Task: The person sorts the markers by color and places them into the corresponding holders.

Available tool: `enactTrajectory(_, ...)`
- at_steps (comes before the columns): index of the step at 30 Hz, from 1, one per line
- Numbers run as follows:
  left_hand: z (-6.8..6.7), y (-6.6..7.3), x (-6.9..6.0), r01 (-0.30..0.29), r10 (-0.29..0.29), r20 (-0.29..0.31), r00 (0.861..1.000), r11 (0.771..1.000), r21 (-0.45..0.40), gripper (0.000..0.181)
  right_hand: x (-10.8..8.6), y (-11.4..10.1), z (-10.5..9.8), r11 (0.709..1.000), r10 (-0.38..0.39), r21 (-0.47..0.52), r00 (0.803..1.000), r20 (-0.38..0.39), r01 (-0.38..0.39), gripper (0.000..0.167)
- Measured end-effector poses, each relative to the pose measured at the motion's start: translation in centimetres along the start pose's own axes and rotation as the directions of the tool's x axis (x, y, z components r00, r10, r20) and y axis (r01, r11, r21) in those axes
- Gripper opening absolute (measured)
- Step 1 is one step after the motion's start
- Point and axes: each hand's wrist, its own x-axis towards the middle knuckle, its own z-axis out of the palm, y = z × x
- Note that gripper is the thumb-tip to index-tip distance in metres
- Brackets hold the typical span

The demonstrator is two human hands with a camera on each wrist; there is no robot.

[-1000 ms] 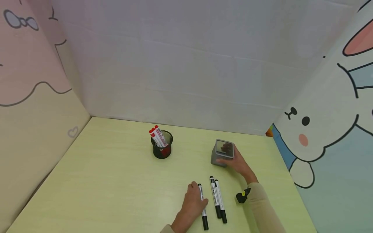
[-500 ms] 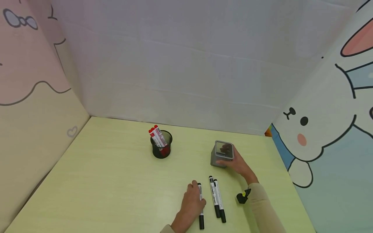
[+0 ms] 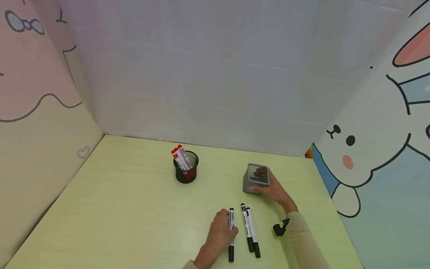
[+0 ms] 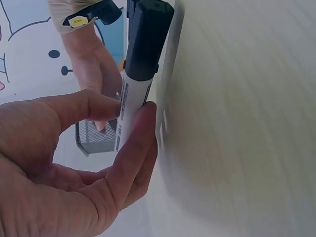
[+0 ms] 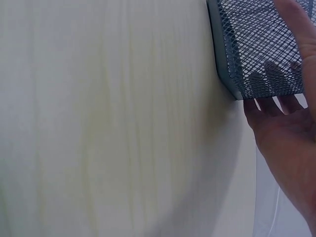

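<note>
My left hand (image 3: 220, 232) pinches a white marker with a black cap (image 3: 231, 220) between thumb and fingers, low over the table. In the left wrist view this marker (image 4: 136, 91) has its capped end toward the camera. Around a square grey mesh pen holder (image 3: 250, 185), my right hand (image 3: 276, 189) keeps its grip, thumb on the near side and fingers on the far side. The right wrist view shows the mesh wall of the holder (image 5: 259, 44) with fingers visible through it. Two more black-capped markers, a left one (image 3: 246, 226) and a right one (image 3: 254, 234), lie side by side between the hands.
A round black mesh cup (image 3: 186, 177) stands at the back left, with several red-tipped white markers (image 3: 182, 157) leaning in it. The pale yellow table (image 3: 134, 209) meets a white back wall (image 3: 208, 74) and printed side panels. A dark wrist device (image 3: 280, 226) sits by the right sleeve.
The marker in my left hand has swung straighter in the head view, and its near end has shifted slightly left and away. My right hand and the grey holder stay in place.
</note>
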Motion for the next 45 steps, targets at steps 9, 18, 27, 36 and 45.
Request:
enactTrajectory(9,-0.9,0.1,0.5,-0.074,0.069,-0.042,0.997,0.988,-0.134,0.039,0.1,0.0,0.0,1.0,-0.005,-0.009,1.0,0.001,0.005,0.089)
enactTrajectory(18,-1.2,0.4,1.0,-0.141,0.129,-0.077,0.989,0.973,-0.181,0.031,0.2,0.1,0.1,1.0,-0.008,-0.015,1.0,-0.009,0.008,0.087)
enactTrajectory(27,-1.2,0.5,1.5,-0.208,0.188,-0.1,0.977,0.941,-0.267,0.028,0.3,0.2,-0.1,1.0,-0.018,-0.016,1.0,-0.008,0.018,0.085)
enactTrajectory(36,-1.5,1.2,2.2,-0.245,0.217,-0.118,0.969,0.909,-0.337,0.028,0.3,0.2,0.0,0.999,-0.043,0.009,0.999,-0.012,0.043,0.084)
enactTrajectory(45,-1.7,2.0,2.7,-0.278,0.233,-0.163,0.959,0.89,-0.362,0.027,0.2,0.2,0.2,0.998,-0.066,-0.006,0.998,-0.002,0.066,0.082)
